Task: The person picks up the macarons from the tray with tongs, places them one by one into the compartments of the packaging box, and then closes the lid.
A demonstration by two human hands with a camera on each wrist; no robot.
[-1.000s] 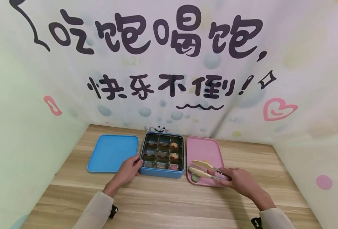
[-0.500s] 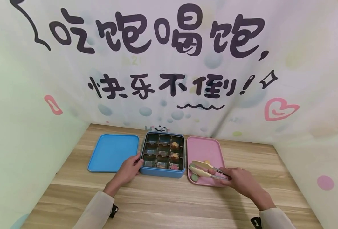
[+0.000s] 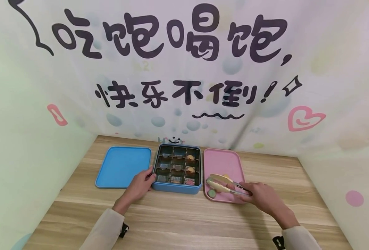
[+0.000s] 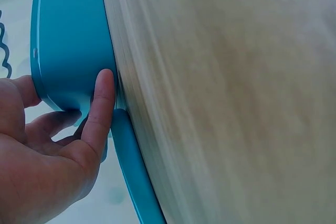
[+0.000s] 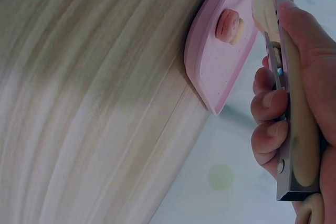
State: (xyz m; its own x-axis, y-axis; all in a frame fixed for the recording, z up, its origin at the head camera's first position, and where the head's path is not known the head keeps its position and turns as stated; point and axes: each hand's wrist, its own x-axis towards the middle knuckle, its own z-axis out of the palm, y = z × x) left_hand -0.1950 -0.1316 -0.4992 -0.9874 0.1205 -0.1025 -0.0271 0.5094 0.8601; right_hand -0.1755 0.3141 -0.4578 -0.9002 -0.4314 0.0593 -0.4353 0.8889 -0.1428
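Note:
In the head view my left hand [image 3: 140, 184] holds the near left corner of a blue square box [image 3: 178, 189]. One digit presses its wall in the left wrist view, with the others around the corner. My right hand [image 3: 263, 198] grips a pair of tongs [image 3: 220, 188] with pale tips, which reach over a pink tray [image 3: 226, 159]. Between the tips shows something greenish, partly hidden. A green macaron [image 3: 211, 193] lies just in front of them. A pinkish macaron [image 5: 227, 25] rests on the tray in the right wrist view, with a paler one partly behind it.
Inside the box is a dark divider [image 3: 171, 169] with several compartments; its right column holds yellowish pieces [image 3: 190, 169] and a pink one [image 3: 190, 182]. A blue lid [image 3: 125, 166] lies left of the box. A printed wall [image 3: 178, 121] stands behind the wooden table [image 3: 172, 222].
The tong tips have drawn slightly closer together and shifted a little on the tray. The green macaron in front has moved slightly left. My left hand stays at the box.

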